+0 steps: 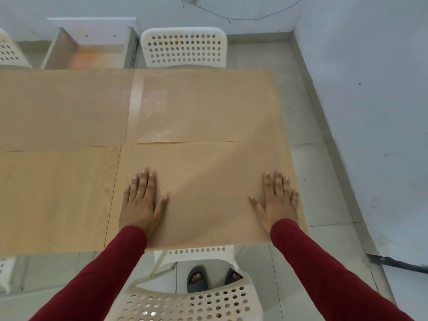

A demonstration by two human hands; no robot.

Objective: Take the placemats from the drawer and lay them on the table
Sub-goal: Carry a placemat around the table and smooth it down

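Several tan placemats cover a glass table. The near right placemat [208,181] lies flat in front of me. My left hand [142,200] rests palm down on its left side, fingers spread. My right hand [276,200] rests palm down on its right side, close to the table's right edge. Neither hand grips anything. Beyond lies the far right placemat [208,105], with the far left placemat [62,107] and the near left placemat [55,200] beside them. An open drawer [92,54] stands behind the table at the far left.
A white perforated chair [184,47] stands at the far side, another white chair [192,300] right below me. A third chair [9,49] shows at the far left. The table's glass edge [136,105] shows between mats. A wall [370,89] runs along the right.
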